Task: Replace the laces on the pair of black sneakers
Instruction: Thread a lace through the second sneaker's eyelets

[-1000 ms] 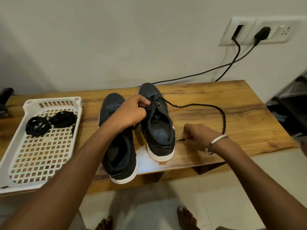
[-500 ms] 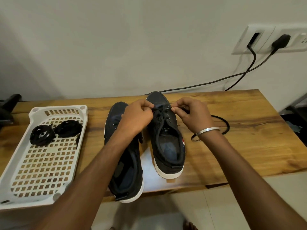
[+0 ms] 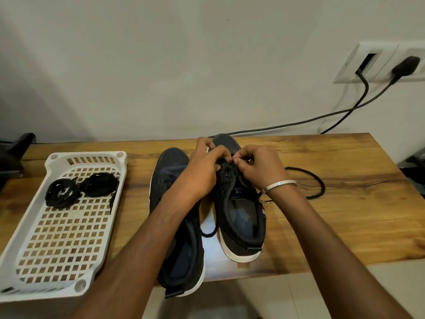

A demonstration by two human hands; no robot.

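**A:** Where's the shoe at right now?

**B:** Right sneaker [image 3: 239, 203] sitting on the wooden table [image 3: 358, 215], toe toward the wall, just beside the left sneaker [image 3: 177, 217]. Right hand [image 3: 259, 166] pinching the black lace [image 3: 318, 187] tip over the front eyelets. Left hand [image 3: 202, 171] curled around the shoe's upper, fingertips at the same eyelets.

**A:** And the rest of the lace?

**B:** Looping off on the table to the right. Over on the left, white basket [image 3: 30, 229] holding two coiled black laces [image 3: 80, 189].
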